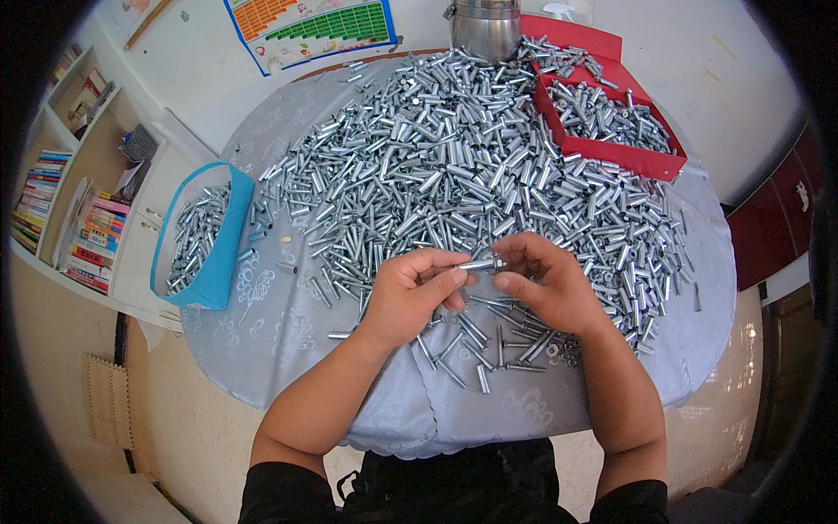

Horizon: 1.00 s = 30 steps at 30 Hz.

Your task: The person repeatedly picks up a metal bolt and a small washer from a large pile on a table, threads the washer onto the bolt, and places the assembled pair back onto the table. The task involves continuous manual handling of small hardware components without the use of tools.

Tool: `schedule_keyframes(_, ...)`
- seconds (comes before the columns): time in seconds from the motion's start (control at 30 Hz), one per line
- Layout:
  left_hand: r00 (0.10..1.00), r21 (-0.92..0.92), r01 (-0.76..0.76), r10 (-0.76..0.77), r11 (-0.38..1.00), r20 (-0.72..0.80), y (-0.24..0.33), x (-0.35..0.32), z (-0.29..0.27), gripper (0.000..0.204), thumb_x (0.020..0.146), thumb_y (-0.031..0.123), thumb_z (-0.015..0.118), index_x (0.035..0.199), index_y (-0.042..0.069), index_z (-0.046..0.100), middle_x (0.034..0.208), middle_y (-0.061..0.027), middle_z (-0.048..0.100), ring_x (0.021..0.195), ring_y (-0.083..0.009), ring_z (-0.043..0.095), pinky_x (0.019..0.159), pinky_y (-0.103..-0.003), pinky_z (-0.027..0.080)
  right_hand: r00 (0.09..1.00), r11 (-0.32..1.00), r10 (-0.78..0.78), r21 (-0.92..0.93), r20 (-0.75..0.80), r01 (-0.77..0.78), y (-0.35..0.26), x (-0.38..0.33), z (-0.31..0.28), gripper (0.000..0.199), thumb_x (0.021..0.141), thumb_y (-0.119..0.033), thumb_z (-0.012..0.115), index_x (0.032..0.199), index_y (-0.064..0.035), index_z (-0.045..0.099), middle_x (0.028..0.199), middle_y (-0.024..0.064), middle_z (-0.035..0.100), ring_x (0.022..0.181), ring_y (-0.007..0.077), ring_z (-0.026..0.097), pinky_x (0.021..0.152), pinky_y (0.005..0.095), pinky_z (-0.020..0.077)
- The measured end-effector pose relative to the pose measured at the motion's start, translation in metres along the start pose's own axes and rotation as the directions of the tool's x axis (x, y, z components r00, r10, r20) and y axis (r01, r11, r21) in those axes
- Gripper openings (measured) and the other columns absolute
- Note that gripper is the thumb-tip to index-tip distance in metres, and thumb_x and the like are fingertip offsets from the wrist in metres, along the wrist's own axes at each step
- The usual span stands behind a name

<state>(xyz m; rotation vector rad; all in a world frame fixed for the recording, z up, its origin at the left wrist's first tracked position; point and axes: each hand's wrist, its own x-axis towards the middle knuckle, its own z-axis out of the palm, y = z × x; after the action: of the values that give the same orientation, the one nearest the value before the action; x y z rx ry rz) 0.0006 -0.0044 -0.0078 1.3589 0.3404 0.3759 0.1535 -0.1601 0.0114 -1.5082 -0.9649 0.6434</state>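
Observation:
My left hand [415, 293] pinches a silver expansion bolt [476, 265] by its sleeve, thumb against fingers, just above the near part of the pile. At the bolt's right end, around the nut, curl the thumb and fingers of my right hand [550, 284]; how firmly they touch it is hard to tell. Beneath and beyond both hands spreads a big heap of metal sleeves and bolts [454, 166]. Between my forearms lie several loose bolts [500, 347], and a small cluster of washers and nuts [563, 349] sits beside my right wrist.
A blue fabric bin [218, 278] with metal pieces stands at the left of the round table, which wears a grey cloth [279, 367]. A red box [620, 155] of bolts and a steel canister [485, 35] are at the back. Bookshelves [83, 166] stand left.

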Motion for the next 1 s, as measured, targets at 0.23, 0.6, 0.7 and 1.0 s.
schedule_keyframes(0.23,1.000,0.046,-0.004,0.004,0.999,0.005,0.002,-0.001,0.000,0.022,0.092,0.003,0.063,0.113,-0.002,0.066,0.092,-0.0108,0.071,0.067,-0.0114,0.063,0.062,-0.025,0.052,0.991,0.997,0.063,0.043,0.121,-0.069,0.007,-0.001,-0.008,0.015,0.089,-0.012,0.070,0.095,0.0012,0.066,0.076,0.0024,0.063,0.070,0.0086,0.058,0.062,0.0242,0.0465)
schedule_keyframes(0.6,1.000,0.072,-0.027,0.026,0.997,0.013,0.003,-0.001,0.001,0.023,0.090,0.000,0.063,0.112,-0.003,0.066,0.094,-0.0116,0.071,0.069,-0.0113,0.064,0.063,-0.023,0.052,0.991,0.981,0.105,0.157,0.078,-0.116,0.006,-0.001,-0.001,0.013,0.090,-0.011,0.068,0.093,0.0018,0.066,0.075,0.0033,0.063,0.069,0.0088,0.059,0.061,0.0241,0.0471)
schedule_keyframes(0.7,0.999,0.074,-0.048,0.046,0.996,0.022,0.002,-0.001,0.001,0.023,0.089,0.000,0.064,0.112,-0.003,0.066,0.094,-0.0122,0.071,0.069,-0.0115,0.064,0.063,-0.023,0.052,0.989,0.988,0.083,0.121,0.125,-0.098,0.006,-0.002,-0.005,0.013,0.091,-0.010,0.067,0.095,0.0025,0.066,0.076,0.0040,0.065,0.070,0.0093,0.060,0.062,0.0238,0.0478)
schedule_keyframes(1.0,1.000,0.063,-0.001,0.002,0.998,-0.022,0.002,-0.001,0.003,0.023,0.091,0.004,0.062,0.113,-0.004,0.064,0.094,-0.0124,0.071,0.066,-0.0107,0.062,0.060,-0.023,0.051,0.980,0.965,0.144,0.202,0.135,-0.169,-0.001,-0.001,-0.005,0.017,0.092,-0.012,0.065,0.099,0.0035,0.066,0.082,0.0048,0.066,0.071,0.0096,0.061,0.064,0.0239,0.0513)
